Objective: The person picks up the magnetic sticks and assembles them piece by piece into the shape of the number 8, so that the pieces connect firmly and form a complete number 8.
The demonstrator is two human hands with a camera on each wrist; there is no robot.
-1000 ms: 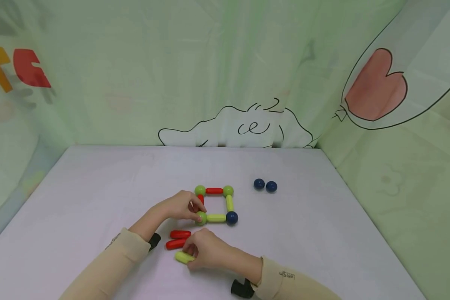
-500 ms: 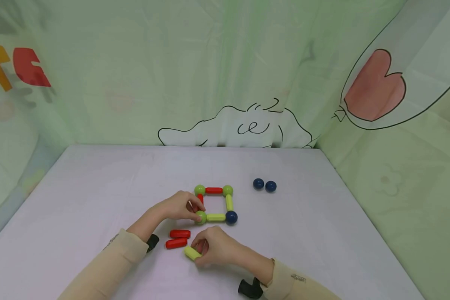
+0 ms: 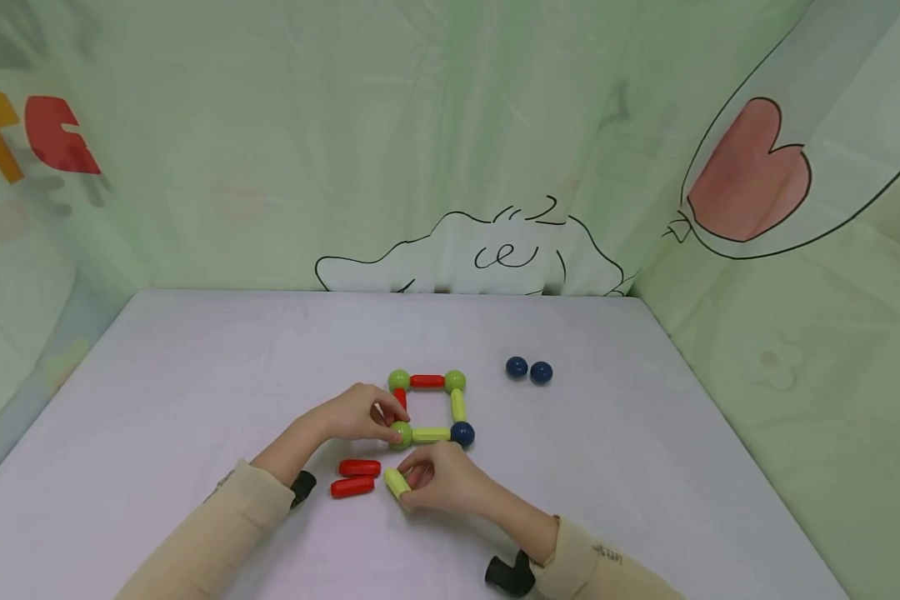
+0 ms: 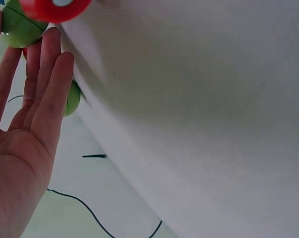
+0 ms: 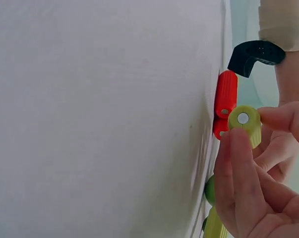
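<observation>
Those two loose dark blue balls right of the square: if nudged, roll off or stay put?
The two dark blue balls are smooth spheres on a flat white table, so they would probably roll freely. They sit touching, perhaps magnetically clinging, so may move as a pair. Glossy, likely hard plastic.

seven sticks (image 3: 352, 487), six balls (image 3: 517, 367)

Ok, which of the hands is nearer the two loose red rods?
Too close to call. The left hand touches the square's green ball above the red rods; the right hand holds a yellow rod beside them.
</observation>
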